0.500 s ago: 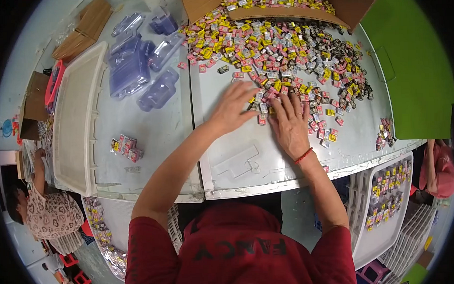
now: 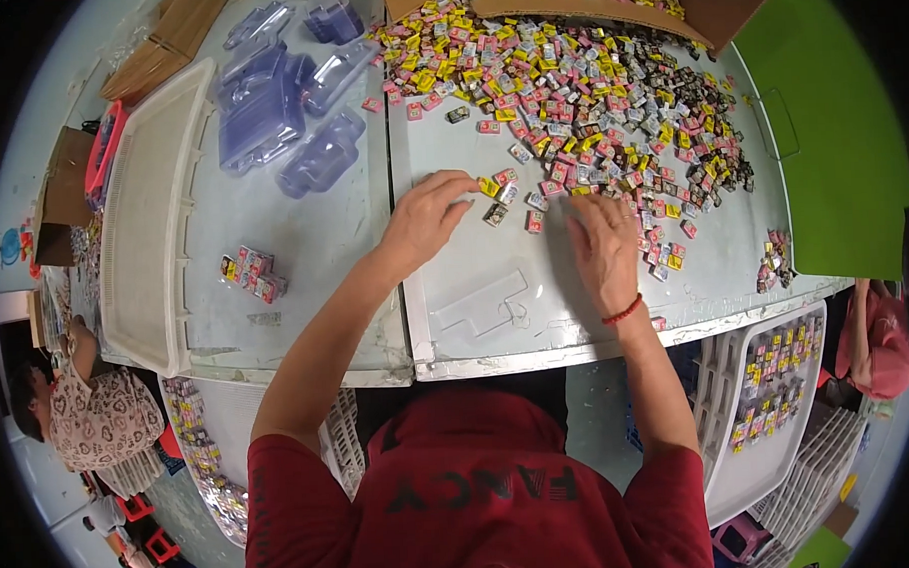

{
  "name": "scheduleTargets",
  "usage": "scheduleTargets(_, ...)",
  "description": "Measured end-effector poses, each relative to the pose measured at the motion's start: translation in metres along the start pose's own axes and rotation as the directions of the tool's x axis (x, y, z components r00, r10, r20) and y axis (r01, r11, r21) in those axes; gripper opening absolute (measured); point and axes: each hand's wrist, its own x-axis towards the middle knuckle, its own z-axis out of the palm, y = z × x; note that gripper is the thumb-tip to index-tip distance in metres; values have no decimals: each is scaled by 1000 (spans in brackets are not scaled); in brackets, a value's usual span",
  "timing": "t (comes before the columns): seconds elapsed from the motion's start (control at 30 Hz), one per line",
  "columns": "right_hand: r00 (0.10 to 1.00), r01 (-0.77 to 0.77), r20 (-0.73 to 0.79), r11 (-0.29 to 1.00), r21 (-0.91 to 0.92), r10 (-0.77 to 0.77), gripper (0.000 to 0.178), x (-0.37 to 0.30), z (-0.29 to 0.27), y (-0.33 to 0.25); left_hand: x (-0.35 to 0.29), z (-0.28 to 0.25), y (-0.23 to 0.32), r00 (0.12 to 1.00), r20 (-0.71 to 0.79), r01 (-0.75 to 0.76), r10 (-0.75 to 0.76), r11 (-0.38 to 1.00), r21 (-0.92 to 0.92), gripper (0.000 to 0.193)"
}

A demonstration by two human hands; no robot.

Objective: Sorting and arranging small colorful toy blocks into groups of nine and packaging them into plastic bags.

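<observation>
Pointing right, the L hand (image 2: pixel 427 220) has its thumb & fingers apart, tips by a small, shiny yellow box (image 2: pixel 488 186). The R hand (image 2: pixel 605 247), fingers bent down, is nr a small pink box (image 2: pixel 535 222); can't tell if it's pinching. Both boxes sit btwn the hands on the white table (image 2: pixel 452 269).

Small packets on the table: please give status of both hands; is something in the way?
Left hand open, beside yellow packet. Right hand at near edge of packet pile, grip unclear. Clear plastic piece nearer the body, apparently not blocking.
</observation>
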Motion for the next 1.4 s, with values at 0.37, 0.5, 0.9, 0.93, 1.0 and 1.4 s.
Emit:
scheduleTargets(0.37, 1000, 2, -6, 997, 75, -2, 23, -10, 27, -31, 9, 18, -3, 990, -20, -136, 137, 989, 57, 24)
scheduleTargets(0.5, 999, -5, -34, 998, 68, 7, 19, -6, 28, -28, 12, 4, 10, 989, 140, 53, -50, 998, -17, 30)
scheduleTargets(0.9, 999, -47, -17, 992, 116, 49, 19, -2, 25, -24, 30, -10, 10, 948, 259, 254, -186, 931, -261, 33)
scheduleTargets(0.93, 999, -44, -18, 992, 116, 46, 19, 2, 24, -20, 34, -7, 5, 948, 256, 253, -186, 932, -260, 33)
scheduleTargets(1.0, 995, 98, -30, 994, -37, -99, 21, 12, 24, -12, 47, 5, -5, 967, 94, -239, 237, 971, 8, 28)
scheduleTargets(1.4, 1000, 6, 27, 993, -115, -2, 20, 2, 18, -14, 23, -14, -14, 967, 199, -153, 158, 987, -42, 20)
